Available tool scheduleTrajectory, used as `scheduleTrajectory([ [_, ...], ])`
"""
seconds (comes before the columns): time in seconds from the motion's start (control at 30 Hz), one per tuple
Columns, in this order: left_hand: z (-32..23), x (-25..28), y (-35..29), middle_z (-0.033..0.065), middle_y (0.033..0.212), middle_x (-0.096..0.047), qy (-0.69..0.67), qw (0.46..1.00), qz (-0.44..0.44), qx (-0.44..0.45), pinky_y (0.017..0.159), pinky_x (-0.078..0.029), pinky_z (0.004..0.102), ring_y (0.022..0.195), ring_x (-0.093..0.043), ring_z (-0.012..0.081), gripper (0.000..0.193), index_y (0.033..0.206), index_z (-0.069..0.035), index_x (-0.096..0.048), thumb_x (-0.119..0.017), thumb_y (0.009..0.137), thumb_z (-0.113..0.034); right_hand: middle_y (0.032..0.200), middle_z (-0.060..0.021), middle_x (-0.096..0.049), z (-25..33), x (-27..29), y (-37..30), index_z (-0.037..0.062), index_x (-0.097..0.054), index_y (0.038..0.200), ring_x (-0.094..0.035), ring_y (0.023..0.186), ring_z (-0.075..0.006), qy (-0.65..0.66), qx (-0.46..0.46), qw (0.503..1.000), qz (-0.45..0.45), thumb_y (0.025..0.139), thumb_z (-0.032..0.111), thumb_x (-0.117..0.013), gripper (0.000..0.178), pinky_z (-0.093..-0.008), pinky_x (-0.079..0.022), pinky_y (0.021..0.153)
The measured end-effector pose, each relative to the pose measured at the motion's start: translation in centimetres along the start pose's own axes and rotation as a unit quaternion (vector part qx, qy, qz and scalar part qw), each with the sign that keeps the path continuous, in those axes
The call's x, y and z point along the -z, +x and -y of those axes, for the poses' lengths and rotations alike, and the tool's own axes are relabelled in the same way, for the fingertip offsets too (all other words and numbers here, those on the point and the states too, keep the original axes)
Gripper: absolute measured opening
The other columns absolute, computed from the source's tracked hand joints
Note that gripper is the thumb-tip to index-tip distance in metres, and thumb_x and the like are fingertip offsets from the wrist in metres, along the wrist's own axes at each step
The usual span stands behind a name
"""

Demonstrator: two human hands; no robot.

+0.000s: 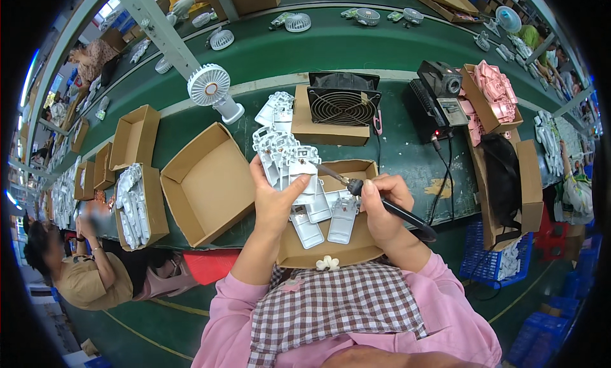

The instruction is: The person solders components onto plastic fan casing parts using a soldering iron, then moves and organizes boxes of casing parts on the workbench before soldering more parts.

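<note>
My left hand (272,206) grips white plastic fan housings (275,157) with small metal parts in them, thumb on top and fingers beneath. In my right hand (387,216) a soldering iron (407,216) with a black handle is held like a pen. Its metal tip points left and meets or nearly meets the housing by my left thumb; exact contact is too small to tell. Below both hands a shallow cardboard box (296,256) holds several white plastic shells (344,223). More white housings (277,108) lie just beyond my left hand.
A black box fan (344,99) stands ahead on cardboard. Left are a white handheld fan (210,88) and a large open carton (207,183). Right are a black soldering station (438,104) with cables and pink parts (495,91). Handheld fans line the green conveyor (267,56); a co-worker (89,266) sits left.
</note>
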State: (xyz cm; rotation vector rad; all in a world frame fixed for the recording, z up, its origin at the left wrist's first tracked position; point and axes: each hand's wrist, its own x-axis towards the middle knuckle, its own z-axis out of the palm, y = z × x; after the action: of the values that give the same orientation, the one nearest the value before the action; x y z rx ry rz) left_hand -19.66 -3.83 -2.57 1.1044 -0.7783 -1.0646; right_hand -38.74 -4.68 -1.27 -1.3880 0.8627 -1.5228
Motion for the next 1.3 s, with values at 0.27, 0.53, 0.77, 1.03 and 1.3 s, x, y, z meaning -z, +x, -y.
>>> scheduleTrajectory([
  [0.27,0.2,0.2,0.2,0.0124,0.12,-0.049,0.008,1.0,-0.001,-0.002,0.092,-0.045,0.0316,0.109,-0.053,0.0189,0.077,0.132,-0.002,-0.024,-0.076,0.075,-0.002,0.068,-0.0049,-0.061,-0.4,-0.1,0.4,0.0018,-0.054,0.079,-0.053,0.057,-0.0057,-0.038,0.011,0.999,0.006,0.085,0.006,-0.067,0.015,-0.0212,-0.042,0.05],
  [0.53,0.0,0.1,0.1,0.0123,0.121,-0.048,0.01,1.0,0.0,-0.002,0.091,-0.046,0.0314,0.109,-0.053,0.0184,0.077,0.132,-0.003,-0.024,-0.075,0.074,-0.002,0.069,-0.006,-0.061,-0.2,-0.3,0.4,0.0013,-0.053,0.08,-0.055,0.057,-0.0065,-0.044,0.002,0.999,0.016,0.086,0.006,-0.067,0.015,-0.0214,-0.043,0.05],
  [0.77,0.0,0.0,0.1,0.0119,0.121,-0.048,0.008,1.0,-0.005,0.001,0.091,-0.046,0.0308,0.108,-0.054,0.0178,0.076,0.132,-0.003,-0.026,-0.075,0.074,-0.001,0.069,-0.0063,-0.062,-0.1,-0.4,0.5,0.0011,-0.053,0.081,-0.056,0.057,-0.0069,-0.046,0.005,0.999,0.027,0.086,0.005,-0.067,0.015,-0.0214,-0.044,0.05],
  [1.03,-0.1,0.0,0.2,0.0124,0.121,-0.048,0.011,1.0,-0.008,0.002,0.091,-0.046,0.0308,0.108,-0.054,0.0177,0.076,0.131,-0.002,-0.026,-0.075,0.073,0.001,0.069,-0.0059,-0.061,0.3,-0.7,0.6,0.0014,-0.053,0.081,-0.055,0.057,-0.0061,-0.046,-0.002,0.999,0.026,0.086,0.005,-0.067,0.015,-0.0212,-0.043,0.05],
  [1.3,0.0,0.0,0.2,0.0121,0.12,-0.048,0.018,1.0,-0.01,0.001,0.091,-0.047,0.0311,0.108,-0.054,0.0183,0.076,0.131,-0.002,-0.027,-0.075,0.072,0.001,0.067,-0.0049,-0.06,-0.5,-0.2,0.4,0.0014,-0.053,0.081,-0.053,0.057,-0.0058,-0.042,0.018,0.999,0.01,0.086,0.005,-0.067,0.015,-0.0212,-0.041,0.049],
])
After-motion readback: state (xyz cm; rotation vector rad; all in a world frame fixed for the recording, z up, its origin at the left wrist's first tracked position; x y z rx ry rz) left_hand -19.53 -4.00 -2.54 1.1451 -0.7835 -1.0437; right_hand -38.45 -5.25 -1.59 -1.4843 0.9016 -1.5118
